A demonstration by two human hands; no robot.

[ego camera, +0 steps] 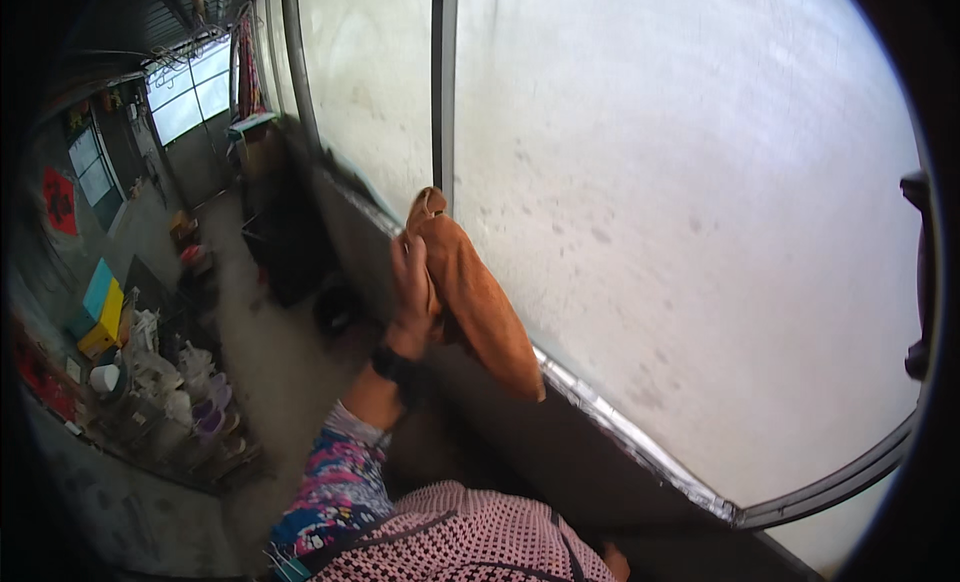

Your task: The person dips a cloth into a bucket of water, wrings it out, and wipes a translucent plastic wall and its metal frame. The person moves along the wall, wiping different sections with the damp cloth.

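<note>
My left hand grips an orange-brown cloth, which hangs down to the right from the fingers. The top of the cloth lies in front of the dark vertical window bar, near its lower end; whether it touches the bar or the pane cannot be told. Around the left wrist is a black watch or band. Streaks and dark specks mark the large whitish window pane to the right. Only a small patch of skin shows at the bottom edge, right of my pink checked garment; my right hand is not discernible there.
Below the panes runs a window sill with a shiny edge above a dark low wall. To the left, white plastic bags, purple containers and a yellow-and-blue box line a narrow concrete floor. Dark objects stand farther along the wall.
</note>
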